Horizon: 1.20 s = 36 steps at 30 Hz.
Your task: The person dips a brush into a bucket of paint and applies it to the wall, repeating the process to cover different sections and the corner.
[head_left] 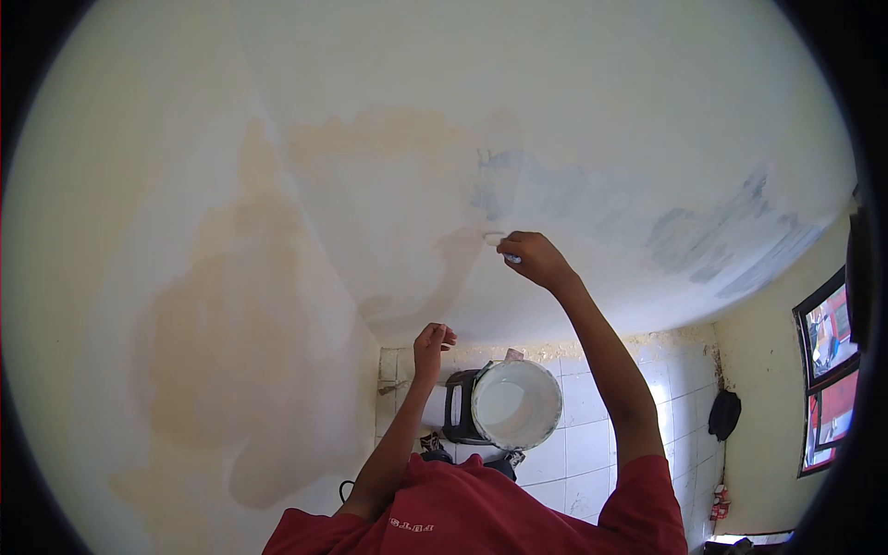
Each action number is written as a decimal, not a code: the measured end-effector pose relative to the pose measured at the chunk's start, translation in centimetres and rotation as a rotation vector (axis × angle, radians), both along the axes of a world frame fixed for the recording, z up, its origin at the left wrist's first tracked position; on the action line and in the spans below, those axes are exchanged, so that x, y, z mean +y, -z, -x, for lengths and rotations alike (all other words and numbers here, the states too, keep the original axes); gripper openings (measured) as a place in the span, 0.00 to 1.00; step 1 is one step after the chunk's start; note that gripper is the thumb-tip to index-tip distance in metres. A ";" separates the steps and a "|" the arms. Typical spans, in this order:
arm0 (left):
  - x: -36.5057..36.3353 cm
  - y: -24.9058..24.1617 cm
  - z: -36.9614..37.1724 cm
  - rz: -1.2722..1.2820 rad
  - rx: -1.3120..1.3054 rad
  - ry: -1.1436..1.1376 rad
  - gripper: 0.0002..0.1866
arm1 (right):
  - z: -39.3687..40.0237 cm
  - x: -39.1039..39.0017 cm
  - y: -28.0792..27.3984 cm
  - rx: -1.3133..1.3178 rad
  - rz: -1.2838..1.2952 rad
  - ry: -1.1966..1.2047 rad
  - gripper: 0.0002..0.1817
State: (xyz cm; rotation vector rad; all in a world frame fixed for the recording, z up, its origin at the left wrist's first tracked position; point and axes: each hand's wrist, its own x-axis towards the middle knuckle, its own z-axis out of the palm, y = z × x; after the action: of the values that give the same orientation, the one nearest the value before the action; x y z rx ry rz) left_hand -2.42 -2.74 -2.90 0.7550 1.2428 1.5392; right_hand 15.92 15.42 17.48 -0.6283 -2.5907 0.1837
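Note:
My right hand [530, 254] is closed around the handle of a paintbrush [494, 239], raised to the wall. Its pale bristle end appears to meet the wall [407, 203], just under a grey patch [495, 180]. Lower and to the left, my left hand [431, 345] is held up with fingers curled. A pale bit shows at its fingertips, too small to name. Below, between my arms, stands a round bucket [479, 407] with white paint [507, 400] inside and smears on its rim.
A dark plastic stool [457, 407] stands against the bucket's left side on white floor tiles [583, 444]. Damp-looking tan stains mark the left wall [222, 342]. More grey patches [712, 236] run rightward. A window [826, 370] and a black object [724, 414] are at the right.

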 end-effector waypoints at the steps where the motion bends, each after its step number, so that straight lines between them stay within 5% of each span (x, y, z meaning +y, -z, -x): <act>1: -0.1 0.0 0.0 0.008 0.002 0.004 0.14 | 0.6 0.5 -0.4 -0.011 -0.027 -0.029 0.07; 12: -0.2 -0.8 0.5 -0.013 -0.017 -0.029 0.13 | 4.5 -2.3 -17.3 0.229 -0.157 0.057 0.08; 15: -0.2 -0.9 0.8 -0.020 -0.035 -0.049 0.13 | 4.0 -3.4 -16.4 0.296 -0.228 0.054 0.08; 23: -0.4 -1.0 0.9 0.002 -0.011 -0.045 0.14 | 4.1 -0.8 -1.8 0.111 0.067 0.032 0.08; 26: -0.6 -1.1 1.0 -0.011 -0.056 -0.050 0.14 | 4.2 0.7 -3.1 0.135 -0.029 0.001 0.09; 33: -0.1 -3.1 1.0 -0.043 -0.055 -0.045 0.15 | 3.9 -2.3 -17.4 0.383 -0.183 0.108 0.10; 36: 0.3 -4.6 1.0 -0.086 -0.051 -0.040 0.15 | 2.9 -3.5 -17.0 0.309 -0.186 0.080 0.10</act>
State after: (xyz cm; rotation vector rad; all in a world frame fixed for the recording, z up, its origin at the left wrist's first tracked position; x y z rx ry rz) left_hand -3.43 -2.40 1.65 0.7455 1.1668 1.6429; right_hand 13.04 11.88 34.46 -0.5841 -2.2500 0.0112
